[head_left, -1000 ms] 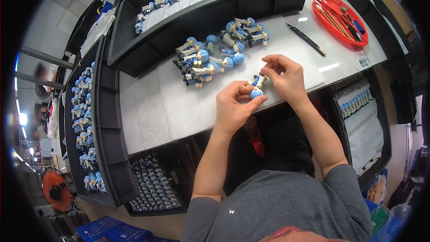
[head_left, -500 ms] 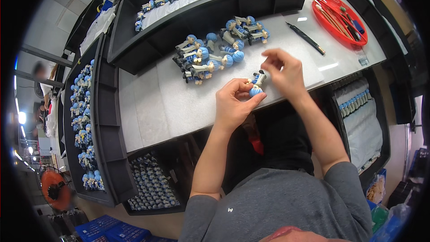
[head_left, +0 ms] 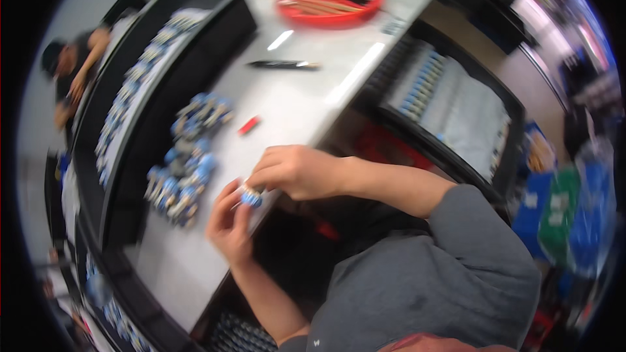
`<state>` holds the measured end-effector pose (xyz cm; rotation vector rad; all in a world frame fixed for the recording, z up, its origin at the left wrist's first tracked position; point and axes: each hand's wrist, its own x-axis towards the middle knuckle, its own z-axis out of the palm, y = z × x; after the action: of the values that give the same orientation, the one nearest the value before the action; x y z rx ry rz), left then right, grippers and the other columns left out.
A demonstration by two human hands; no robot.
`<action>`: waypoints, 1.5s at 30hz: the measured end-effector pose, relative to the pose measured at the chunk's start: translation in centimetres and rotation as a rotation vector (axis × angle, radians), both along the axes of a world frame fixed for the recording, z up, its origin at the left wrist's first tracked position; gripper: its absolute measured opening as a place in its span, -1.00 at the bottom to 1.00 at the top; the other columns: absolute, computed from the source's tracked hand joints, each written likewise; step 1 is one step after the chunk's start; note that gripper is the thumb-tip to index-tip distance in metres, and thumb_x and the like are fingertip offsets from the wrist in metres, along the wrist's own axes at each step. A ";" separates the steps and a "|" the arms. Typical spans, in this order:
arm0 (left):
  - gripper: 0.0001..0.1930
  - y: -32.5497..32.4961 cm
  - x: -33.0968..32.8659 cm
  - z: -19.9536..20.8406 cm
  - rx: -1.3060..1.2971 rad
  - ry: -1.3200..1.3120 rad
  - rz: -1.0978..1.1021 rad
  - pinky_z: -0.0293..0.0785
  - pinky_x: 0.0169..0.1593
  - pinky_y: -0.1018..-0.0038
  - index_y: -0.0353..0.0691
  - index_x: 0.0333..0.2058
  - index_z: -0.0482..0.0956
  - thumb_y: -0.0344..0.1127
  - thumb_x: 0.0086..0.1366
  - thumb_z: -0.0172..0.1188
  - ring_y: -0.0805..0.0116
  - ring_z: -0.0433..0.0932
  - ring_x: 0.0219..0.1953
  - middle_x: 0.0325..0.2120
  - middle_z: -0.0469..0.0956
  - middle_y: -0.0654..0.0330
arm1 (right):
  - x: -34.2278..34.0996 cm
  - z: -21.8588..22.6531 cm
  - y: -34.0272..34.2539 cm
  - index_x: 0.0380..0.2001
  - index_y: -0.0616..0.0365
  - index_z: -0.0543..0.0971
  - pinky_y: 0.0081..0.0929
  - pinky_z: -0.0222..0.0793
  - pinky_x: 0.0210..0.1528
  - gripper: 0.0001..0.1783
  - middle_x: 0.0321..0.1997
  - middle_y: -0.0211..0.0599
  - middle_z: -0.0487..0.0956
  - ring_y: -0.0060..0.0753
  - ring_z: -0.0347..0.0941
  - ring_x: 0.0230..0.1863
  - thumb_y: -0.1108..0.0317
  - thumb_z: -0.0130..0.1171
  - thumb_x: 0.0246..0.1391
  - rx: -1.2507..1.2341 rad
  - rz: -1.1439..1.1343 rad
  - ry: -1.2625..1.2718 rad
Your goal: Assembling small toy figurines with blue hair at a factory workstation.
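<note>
A small blue-haired figurine (head_left: 250,198) is held in the fingers of my left hand (head_left: 229,227), just over the table's near edge. My right hand (head_left: 295,171) reaches in from the right, its fingers closed and pinching at the figurine's upper end. Motion blur hides the exact contact between the fingertips and the figurine. A small red block (head_left: 248,125) lies on the white table beyond my hands. To its left, a cluster of similar figurines (head_left: 189,164) lies in a loose pile.
A black tray (head_left: 173,65) with rows of figurines borders the pile. Farther off are a dark pen-like tool (head_left: 283,64) and a red dish (head_left: 329,19) of brushes. Another black tray (head_left: 515,133) stands at the right. A person (head_left: 81,68) works at the far left.
The view has swung to the right, so the table appears turned. My right hand has come from beside the figurine onto it. The red block now shows on the table.
</note>
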<state>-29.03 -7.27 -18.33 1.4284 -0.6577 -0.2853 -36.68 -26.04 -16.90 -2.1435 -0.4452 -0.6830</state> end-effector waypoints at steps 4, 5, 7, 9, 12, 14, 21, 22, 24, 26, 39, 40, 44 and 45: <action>-0.83 -0.4 -0.2 -0.3 -0.006 -0.026 0.094 0.40 -0.26 0.60 -0.38 -0.22 0.47 -0.47 0.20 0.09 0.48 0.44 -0.36 -0.10 0.44 -0.12 | -5.5 1.3 -6.3 -0.25 0.19 0.54 -0.43 0.43 -0.19 -0.67 -0.29 -0.16 0.55 -0.20 0.50 -0.24 0.60 0.19 -0.20 0.133 -0.357 -0.025; -0.83 -0.5 -0.3 -0.1 0.029 -0.042 0.106 0.40 -0.27 0.61 -0.38 -0.22 0.48 -0.47 0.20 0.09 0.49 0.44 -0.37 -0.11 0.44 -0.11 | -7.0 0.9 -8.5 -0.24 0.20 0.54 -0.46 0.44 -0.18 -0.68 -0.27 -0.15 0.56 -0.22 0.52 -0.23 0.60 0.18 -0.18 0.101 -0.515 -0.049; -0.83 -0.3 -0.3 -0.3 0.080 -0.053 0.113 0.40 -0.27 0.62 -0.37 -0.22 0.48 -0.48 0.19 0.10 0.50 0.43 -0.38 -0.11 0.45 -0.10 | -10.8 -0.3 -13.1 -0.21 0.20 0.54 -0.52 0.44 -0.19 -0.71 -0.27 -0.22 0.59 -0.42 0.52 -0.24 0.58 0.13 -0.10 0.131 -0.773 0.047; -0.83 -0.3 -0.4 -0.1 0.108 -0.064 0.147 0.39 -0.28 0.63 -0.38 -0.22 0.48 -0.51 0.19 0.09 0.50 0.43 -0.38 -0.11 0.45 -0.07 | -15.5 -2.9 -17.8 -0.19 0.18 0.54 -0.51 0.46 -0.22 -0.69 -0.27 -0.31 0.59 -0.46 0.51 -0.23 0.58 0.10 -0.08 0.263 -1.018 0.163; -0.83 -0.7 -0.3 -0.3 0.147 -0.080 0.137 0.39 -0.29 0.64 -0.38 -0.23 0.48 -0.52 0.19 0.09 0.50 0.43 -0.38 -0.12 0.46 -0.05 | -23.6 -7.1 -22.4 -0.21 0.16 0.54 -0.48 0.46 -0.21 -0.67 -0.30 -0.22 0.60 -0.41 0.54 -0.26 0.51 0.15 -0.16 0.126 -1.374 0.401; -0.84 -0.8 -0.3 -0.3 0.183 -0.088 0.140 0.38 -0.30 0.64 -0.38 -0.23 0.48 -0.52 0.19 0.08 0.50 0.43 -0.38 -0.12 0.47 -0.04 | -27.7 -10.7 -23.6 -0.30 0.16 0.56 -0.42 0.45 -0.24 -0.70 -0.36 -0.13 0.59 -0.23 0.55 -0.30 0.51 0.16 -0.24 0.110 -1.450 0.602; -0.85 -1.2 -0.5 -0.2 0.201 -0.078 0.196 0.38 -0.32 0.67 -0.38 -0.24 0.48 -0.53 0.19 0.08 0.53 0.43 -0.39 -0.13 0.48 -0.03 | -32.2 -18.8 -23.0 -0.35 0.17 0.58 -0.43 0.44 -0.23 -0.70 -0.39 -0.13 0.59 -0.22 0.54 -0.32 0.47 0.21 -0.31 0.195 -1.390 0.964; -0.85 -1.2 -0.6 -0.3 0.204 -0.079 0.196 0.38 -0.32 0.67 -0.38 -0.24 0.48 -0.53 0.19 0.08 0.53 0.43 -0.39 -0.13 0.48 -0.03 | -32.2 -19.2 -23.0 -0.34 0.17 0.58 -0.43 0.44 -0.23 -0.70 -0.39 -0.12 0.59 -0.22 0.54 -0.32 0.46 0.22 -0.30 0.216 -1.379 0.968; -0.85 -1.4 -0.7 -0.3 0.197 -0.071 0.206 0.38 -0.32 0.67 -0.38 -0.24 0.49 -0.53 0.19 0.08 0.53 0.43 -0.40 -0.13 0.47 -0.03 | -32.3 -19.7 -23.1 -0.33 0.17 0.59 -0.43 0.44 -0.23 -0.69 -0.39 -0.12 0.59 -0.22 0.54 -0.32 0.46 0.24 -0.30 0.232 -1.365 0.969; -0.85 -1.7 -0.9 -0.3 0.193 -0.065 0.206 0.38 -0.32 0.67 -0.38 -0.24 0.48 -0.54 0.18 0.08 0.52 0.43 -0.39 -0.13 0.47 -0.03 | -32.6 -19.8 -23.6 -0.32 0.16 0.60 -0.44 0.44 -0.23 -0.69 -0.38 -0.10 0.59 -0.23 0.54 -0.31 0.45 0.27 -0.28 0.251 -1.362 0.971; -0.87 -1.9 0.0 -0.3 0.127 0.041 0.115 0.42 -0.28 0.67 -0.36 -0.32 0.52 -0.58 0.11 0.14 0.53 0.45 -0.25 -0.20 0.48 0.14 | -15.3 -7.2 -14.7 -0.09 0.24 0.45 -0.53 0.36 -0.12 -0.68 -0.17 -0.21 0.52 -0.44 0.45 -0.16 0.54 0.09 0.02 0.295 -1.019 0.225; -0.87 -1.8 0.0 0.0 0.115 0.014 0.114 0.45 -0.26 0.64 -0.34 -0.31 0.53 -0.56 0.11 0.15 0.51 0.47 -0.26 -0.22 0.48 0.15 | -12.7 -5.1 -12.1 -0.09 0.26 0.44 -0.58 0.36 -0.12 -0.69 -0.18 -0.23 0.52 -0.48 0.45 -0.18 0.58 0.07 0.03 0.384 -0.844 0.145; -0.87 -0.9 -0.6 0.8 0.096 0.041 0.129 0.46 -0.26 0.66 -0.35 -0.30 0.53 -0.57 0.13 0.14 0.50 0.46 -0.23 -0.20 0.47 0.11 | -4.1 -1.2 -3.5 -0.13 0.26 0.46 -0.67 0.39 -0.19 -0.68 -0.27 -0.29 0.52 -0.59 0.45 -0.29 0.65 0.09 -0.02 0.563 -0.273 0.111; -0.87 -0.8 -0.8 1.0 0.085 0.025 0.159 0.46 -0.26 0.66 -0.35 -0.30 0.53 -0.57 0.13 0.14 0.50 0.46 -0.23 -0.20 0.47 0.11 | -2.5 -0.2 -1.9 -0.14 0.25 0.47 -0.69 0.38 -0.26 -0.67 -0.29 -0.29 0.53 -0.60 0.45 -0.33 0.66 0.10 -0.05 0.550 -0.167 0.130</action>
<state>-29.81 -8.08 -17.34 1.5465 -0.5133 -0.2078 -39.15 -27.98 -17.12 -1.6953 0.0014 -0.6620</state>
